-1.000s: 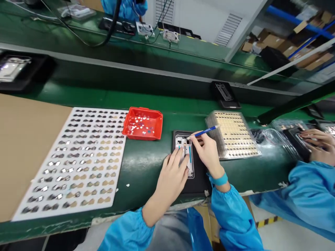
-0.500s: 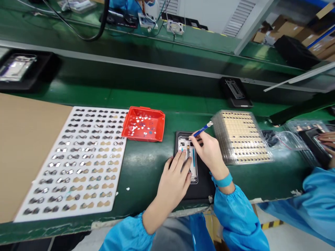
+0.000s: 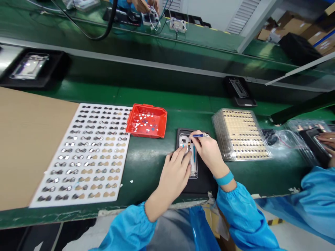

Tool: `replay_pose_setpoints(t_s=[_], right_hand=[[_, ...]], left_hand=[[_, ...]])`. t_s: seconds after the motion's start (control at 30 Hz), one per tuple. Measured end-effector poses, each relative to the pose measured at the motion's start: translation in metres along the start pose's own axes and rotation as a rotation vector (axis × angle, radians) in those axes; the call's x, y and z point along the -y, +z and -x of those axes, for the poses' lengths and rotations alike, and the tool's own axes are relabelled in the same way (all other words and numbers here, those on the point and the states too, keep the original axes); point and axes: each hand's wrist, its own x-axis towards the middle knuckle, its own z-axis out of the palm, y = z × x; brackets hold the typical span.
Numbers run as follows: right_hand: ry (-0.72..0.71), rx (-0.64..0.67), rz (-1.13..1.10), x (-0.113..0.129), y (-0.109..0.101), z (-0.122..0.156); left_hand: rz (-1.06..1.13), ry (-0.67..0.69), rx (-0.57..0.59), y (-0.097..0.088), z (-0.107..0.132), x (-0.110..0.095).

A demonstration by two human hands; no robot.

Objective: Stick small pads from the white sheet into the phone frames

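Note:
A silver phone frame (image 3: 193, 170) with blue strips lies in a black holder (image 3: 187, 190) at the bench's front edge. My left hand (image 3: 176, 169) rests across the frame's left and middle part, fingers stretched out, hiding some of it. Near the frame's top end, my right hand (image 3: 208, 151) pinches a blue pen-like tool (image 3: 200, 135) with a pale end. The tool lies almost level, its pale end to the right. Its working tip is too small to make out.
Left of the holder are a red bin (image 3: 159, 125) with small scraps and a white sheet (image 3: 119, 190) of dark and tan stickers. Stacked clear trays (image 3: 243, 136) stand at the right. Another black holder (image 3: 244, 101) sits behind. A co-worker's hand (image 3: 328, 139) is at far right.
The pen-like tool has tipped from a steep slant to nearly level in my right hand. My left hand stays on the phone frame. The whole view has shifted slightly.

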Motion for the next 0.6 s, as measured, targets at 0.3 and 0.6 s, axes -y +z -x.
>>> replay_pose_setpoints(t_s=[0.3,0.6], right_hand=[[0.05,-0.123,-0.315,0.01,-0.022,0.029],[0.373,0.522,-0.614,0.07,0.01,0.173]], left_hand=[[-0.197,-0.139,0.308,0.005,-0.063,0.007],[-0.133,0.026,0.152,-0.023,-0.033,0.021]])
